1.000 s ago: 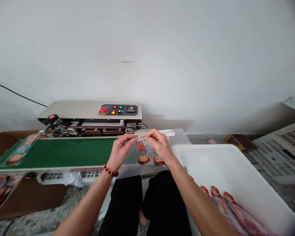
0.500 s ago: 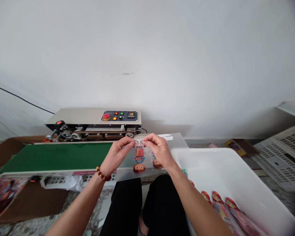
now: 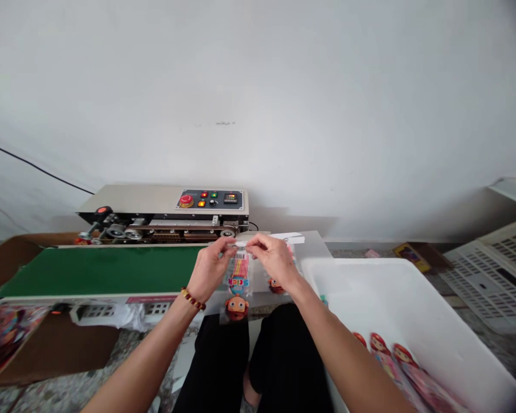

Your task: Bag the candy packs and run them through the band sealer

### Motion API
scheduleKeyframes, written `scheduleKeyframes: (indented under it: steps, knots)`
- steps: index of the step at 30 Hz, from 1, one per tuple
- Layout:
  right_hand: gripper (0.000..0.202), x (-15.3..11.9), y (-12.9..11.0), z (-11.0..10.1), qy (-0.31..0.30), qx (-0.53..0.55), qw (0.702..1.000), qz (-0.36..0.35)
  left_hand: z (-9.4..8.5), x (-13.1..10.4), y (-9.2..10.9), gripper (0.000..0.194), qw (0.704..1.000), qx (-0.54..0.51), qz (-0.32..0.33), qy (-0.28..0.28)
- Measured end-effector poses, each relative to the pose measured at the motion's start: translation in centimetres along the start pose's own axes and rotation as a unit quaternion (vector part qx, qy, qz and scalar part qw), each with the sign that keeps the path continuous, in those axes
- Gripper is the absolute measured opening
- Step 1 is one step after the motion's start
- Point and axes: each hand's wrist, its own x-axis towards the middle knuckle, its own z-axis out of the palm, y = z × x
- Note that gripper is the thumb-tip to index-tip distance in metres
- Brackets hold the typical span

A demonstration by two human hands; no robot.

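Note:
A clear plastic packet (image 3: 237, 304) with a cartoon face, colored sticks and the word "Stick" hangs by its top edge between my two hands. My left hand (image 3: 208, 269), wearing a beaded bracelet, pinches the upper left corner. The upper right corner is pinched by my right hand (image 3: 274, 263). A second cartoon packet (image 3: 276, 285) lies on the white surface, partly hidden behind my right hand. To the left, a green conveyor belt (image 3: 103, 269) runs along a sealing machine (image 3: 167, 197) with lit buttons.
A white tub (image 3: 348, 281) stands at my right, with several red-haired doll packets (image 3: 378, 344) in it. Cardboard boxes (image 3: 69, 350) holding colorful packets are at the left. A white plastic crate (image 3: 494, 281) leans at the far right. White paper strips (image 3: 290, 238) lie beyond my right hand.
The packet has shifted a little left and tilted, so its printed face and lettering show more fully. Both hands still pinch its top edge.

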Motion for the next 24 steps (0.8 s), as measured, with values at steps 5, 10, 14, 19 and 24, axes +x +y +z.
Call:
scheduleKeyframes:
  steps: [5,10,14,19,24]
  knots:
    - [0.022,3.8,2.8,1.4,-0.026,-0.293,0.953,0.07,4.5,-1.1,-3.8,0.038,0.982,0.167,0.075,0.046]
    - [0.027,4.4,4.6,2.0,-0.029,-0.346,0.937,0.047,8.2,-2.5,-4.4,0.049,0.947,0.28,0.146,-0.065]
    - [0.032,1.1,5.7,-0.5,0.005,-0.384,0.923,0.007,7.9,-1.9,-4.2,0.053,0.938,0.319,0.109,-0.081]
    - [0.037,-3.0,8.2,-3.2,-0.019,-0.451,0.892,-0.02,5.7,-1.7,-5.6,0.052,0.937,0.326,0.08,-0.092]
    - [0.037,-2.8,8.3,-1.0,-0.044,-0.48,0.874,-0.064,1.5,-2.4,-9.9,0.045,0.944,0.308,0.09,-0.079]
